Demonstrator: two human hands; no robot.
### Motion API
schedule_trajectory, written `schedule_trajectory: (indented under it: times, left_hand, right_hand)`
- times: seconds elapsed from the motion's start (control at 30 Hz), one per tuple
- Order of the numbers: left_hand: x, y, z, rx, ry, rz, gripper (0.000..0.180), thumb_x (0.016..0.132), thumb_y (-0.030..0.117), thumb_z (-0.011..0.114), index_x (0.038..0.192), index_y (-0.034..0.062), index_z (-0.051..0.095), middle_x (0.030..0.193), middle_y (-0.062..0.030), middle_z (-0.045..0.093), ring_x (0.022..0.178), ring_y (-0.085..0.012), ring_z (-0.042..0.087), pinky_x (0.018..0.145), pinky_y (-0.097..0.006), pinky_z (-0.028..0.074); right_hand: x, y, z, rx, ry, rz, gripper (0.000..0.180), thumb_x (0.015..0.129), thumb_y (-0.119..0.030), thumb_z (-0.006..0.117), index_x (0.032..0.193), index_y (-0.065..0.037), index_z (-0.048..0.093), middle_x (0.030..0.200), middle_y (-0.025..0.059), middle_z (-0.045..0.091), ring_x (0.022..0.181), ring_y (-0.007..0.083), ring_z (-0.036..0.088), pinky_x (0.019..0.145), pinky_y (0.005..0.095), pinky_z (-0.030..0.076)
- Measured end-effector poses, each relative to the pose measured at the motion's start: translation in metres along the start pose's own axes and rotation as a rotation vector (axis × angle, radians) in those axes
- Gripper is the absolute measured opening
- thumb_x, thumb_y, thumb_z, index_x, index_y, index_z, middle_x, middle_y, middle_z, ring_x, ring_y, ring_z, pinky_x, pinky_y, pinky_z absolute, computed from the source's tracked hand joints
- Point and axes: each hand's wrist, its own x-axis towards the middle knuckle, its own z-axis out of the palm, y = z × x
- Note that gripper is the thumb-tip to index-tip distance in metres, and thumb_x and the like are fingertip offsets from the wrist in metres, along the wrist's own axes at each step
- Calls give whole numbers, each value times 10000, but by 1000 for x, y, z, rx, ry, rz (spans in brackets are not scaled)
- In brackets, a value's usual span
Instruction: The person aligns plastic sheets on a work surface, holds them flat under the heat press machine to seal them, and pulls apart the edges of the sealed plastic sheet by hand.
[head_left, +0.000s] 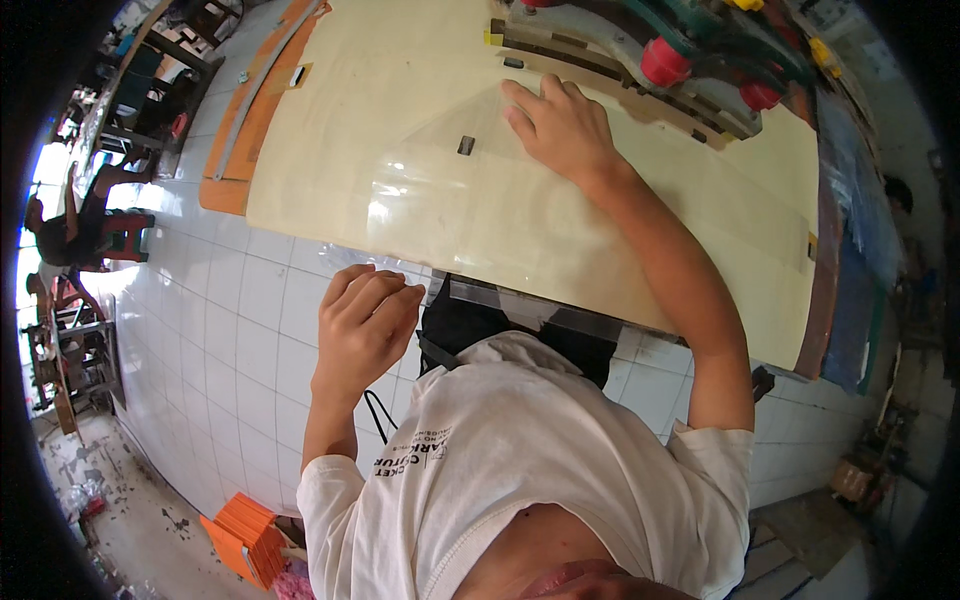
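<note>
A thin clear plastic sheet [415, 200] lies over a cream-coloured board [310, 160], its shine showing at the left and part of it hanging past the front edge. My right hand [565, 130] rests palm down near the sheet's far corner, index finger and thumb stretched out and apart. Just off the board's front edge, my left hand [365, 320] is raised with its fingers curled in. Whether it pinches the sheet's edge is hidden. Small dark blocks sit on the board, one [466, 145] by the sheet's middle and another [513, 62] beyond my right fingertips.
Beyond my right hand stands a green machine [690, 30] with red knobs [664, 62] and a long clamping bar [600, 65]. An orange wooden strip [232, 150] borders the board's left. Plastic sheets [855, 200] hang at the right. Behind on the left, a person [75, 225] sits; an orange crate [245, 540] stands below.
</note>
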Motion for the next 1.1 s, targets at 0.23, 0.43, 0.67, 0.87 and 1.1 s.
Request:
schedule_trajectory:
  times: [0.23,0.43,0.67,0.87,1.1]
  left_hand:
    - [-10,0,19,0,-12,46,173,687,12,783,821,76,694,822,-23,636,780,-224,629,781,-381,517]
    - [-20,-7,36,27,32,53,134,734,22,786,755,68,663,816,-20,625,773,-213,626,748,-367,506]
    - [-33,-11,62,85,163,-5,162,753,40,803,703,74,653,969,-54,696,992,-243,685,854,-415,530]
    - [-45,-24,76,106,109,39,175,754,82,819,842,109,669,1195,-91,675,1222,-305,611,1039,-492,441]
    - [-44,-22,95,173,211,25,243,806,203,789,1032,244,711,1150,-53,675,1147,-257,625,1028,-464,412]
  right_hand:
    - [1,-1,6,-25,-45,18,373,968,-376,548,1299,-216,613,1119,167,611,1018,367,641,822,500,547]
    - [3,-4,2,-52,-47,46,405,988,-416,527,1362,-287,616,1035,111,618,1012,325,629,874,461,518]
    - [9,-18,-20,35,-181,116,407,986,-339,509,1335,-161,616,1262,256,578,1166,423,571,980,525,467]
    - [9,-17,-18,15,-166,97,398,984,-338,517,1328,-168,624,1231,254,594,1131,424,593,960,521,481]
    - [7,-17,-16,-7,-129,77,401,978,-334,532,1329,-163,625,1235,253,593,1125,427,596,955,516,487]
